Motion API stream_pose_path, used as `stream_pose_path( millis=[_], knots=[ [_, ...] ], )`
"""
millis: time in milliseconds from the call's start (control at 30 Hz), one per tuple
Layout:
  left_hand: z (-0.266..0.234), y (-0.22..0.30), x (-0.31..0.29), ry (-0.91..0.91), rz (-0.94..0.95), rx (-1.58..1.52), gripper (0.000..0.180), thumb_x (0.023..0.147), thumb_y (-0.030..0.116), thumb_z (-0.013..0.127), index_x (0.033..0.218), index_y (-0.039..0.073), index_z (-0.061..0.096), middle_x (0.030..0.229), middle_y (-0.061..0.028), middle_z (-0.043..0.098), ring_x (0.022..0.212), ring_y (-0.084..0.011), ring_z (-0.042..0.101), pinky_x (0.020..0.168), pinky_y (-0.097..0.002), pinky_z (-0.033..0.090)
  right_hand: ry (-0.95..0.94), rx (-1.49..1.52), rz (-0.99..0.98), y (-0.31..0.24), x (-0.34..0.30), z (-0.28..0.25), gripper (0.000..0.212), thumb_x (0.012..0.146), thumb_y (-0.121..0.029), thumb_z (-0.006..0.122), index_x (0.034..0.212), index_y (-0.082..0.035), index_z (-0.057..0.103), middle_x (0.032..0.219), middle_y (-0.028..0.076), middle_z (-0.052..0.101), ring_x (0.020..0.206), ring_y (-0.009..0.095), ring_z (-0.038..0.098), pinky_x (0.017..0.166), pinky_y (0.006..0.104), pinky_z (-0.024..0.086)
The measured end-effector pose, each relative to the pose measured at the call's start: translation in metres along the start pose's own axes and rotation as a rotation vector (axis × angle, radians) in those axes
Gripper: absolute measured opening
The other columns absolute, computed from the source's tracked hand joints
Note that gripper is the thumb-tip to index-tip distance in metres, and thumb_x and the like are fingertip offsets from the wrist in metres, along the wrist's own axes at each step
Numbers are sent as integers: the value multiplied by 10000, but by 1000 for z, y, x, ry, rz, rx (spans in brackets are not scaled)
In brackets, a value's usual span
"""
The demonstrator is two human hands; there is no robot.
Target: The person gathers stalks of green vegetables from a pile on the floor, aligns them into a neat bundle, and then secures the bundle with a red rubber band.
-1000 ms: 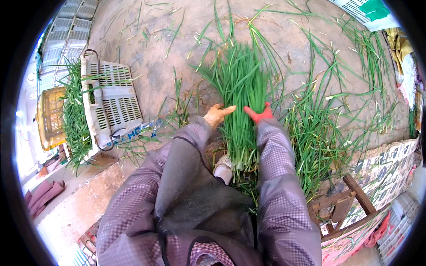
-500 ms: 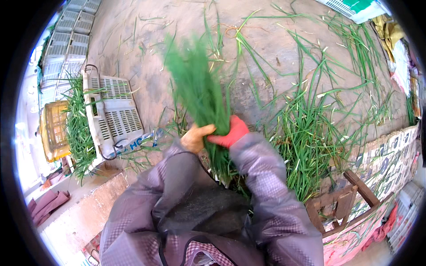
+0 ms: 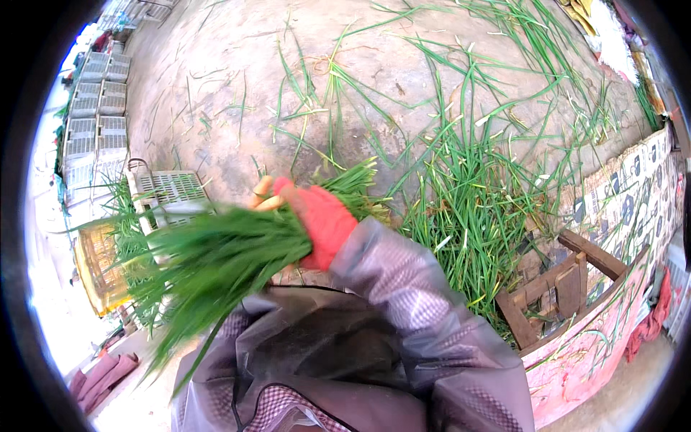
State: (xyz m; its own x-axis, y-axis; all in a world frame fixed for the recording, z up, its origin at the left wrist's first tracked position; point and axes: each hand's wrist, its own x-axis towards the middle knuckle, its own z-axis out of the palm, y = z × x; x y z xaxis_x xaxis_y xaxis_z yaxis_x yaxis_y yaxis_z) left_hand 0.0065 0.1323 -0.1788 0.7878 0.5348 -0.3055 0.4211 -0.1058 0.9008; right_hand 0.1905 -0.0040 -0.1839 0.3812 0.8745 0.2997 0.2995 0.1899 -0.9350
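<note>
A thick bundle of garlic chives point(image 3: 223, 245) lies sideways in front of my chest. Its leafy ends fan out to the left, blurred by motion, and its pale cut ends point right. My right hand point(image 3: 320, 219), in a red glove, is closed around the bundle nearer the cut ends. Only the fingers of my left hand point(image 3: 265, 194) show, curled at the bundle's far side; leaves cover the rest of it. A loose heap of chives point(image 3: 475, 223) spreads over the floor to the right of my hands.
Beyond the bundle at left stands a white slatted crate point(image 3: 183, 189), with a yellow crate point(image 3: 101, 270) beside it. More pale crates point(image 3: 97, 115) line the far left. A wooden frame point(image 3: 568, 288) sits at right by a printed sheet point(image 3: 626, 180). Stray leaves litter the concrete floor point(image 3: 252, 43).
The bundle has swung from upright, leaves pointing away from me, to lying with its leaves at left. My right hand has turned over it, and my left hand is now mostly hidden.
</note>
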Motion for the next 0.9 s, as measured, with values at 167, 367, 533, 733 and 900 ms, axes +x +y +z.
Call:
stream_pose_path(
  millis=[167, 367, 533, 733, 900],
  knots=[
    [5, -12, -3, -25, -35, 77, 632, 790, 265, 670, 1326, 33, 430, 1320, -108, 493, 1234, -227, 453, 1060, -383, 328, 55, 45, -2, 84, -28, 25, 949, 623, -283, 780, 1393, -30, 285, 1163, 199, 537, 1005, 400, 539, 863, 452, 436],
    [12, -20, -3, -79, -58, 150, 644, 804, 305, 659, 1340, 40, 420, 1337, -106, 479, 1251, -233, 435, 1075, -396, 308, 139, 171, 168, 87, -21, 45, 609, 627, -234, 750, 1179, -67, 553, 986, 169, 596, 940, 366, 571, 801, 435, 470],
    [23, -21, 1, -127, -53, 220, 655, 816, 338, 650, 1351, 46, 411, 1351, -104, 468, 1265, -238, 420, 1087, -408, 292, 97, 395, 74, 53, -10, 36, 334, 643, -227, 715, 935, -91, 628, 955, 125, 613, 940, 345, 579, 812, 433, 464],
    [48, -10, 28, -236, 51, 330, 670, 830, 378, 640, 1365, 53, 400, 1368, -102, 455, 1283, -245, 402, 1102, -422, 273, 180, 796, 386, 95, -23, 28, 529, 718, -225, 710, 1200, -89, 538, 1242, 119, 542, 1156, 330, 505, 1026, 400, 374],
    [67, 29, 55, -336, 240, 496, 683, 842, 411, 631, 1376, 59, 391, 1382, -101, 444, 1297, -250, 387, 1115, -433, 256, 72, 859, 403, 90, -25, 10, 477, 810, -190, 654, 1248, -74, 504, 1242, 111, 558, 1152, 301, 516, 997, 396, 401]
  ],
)
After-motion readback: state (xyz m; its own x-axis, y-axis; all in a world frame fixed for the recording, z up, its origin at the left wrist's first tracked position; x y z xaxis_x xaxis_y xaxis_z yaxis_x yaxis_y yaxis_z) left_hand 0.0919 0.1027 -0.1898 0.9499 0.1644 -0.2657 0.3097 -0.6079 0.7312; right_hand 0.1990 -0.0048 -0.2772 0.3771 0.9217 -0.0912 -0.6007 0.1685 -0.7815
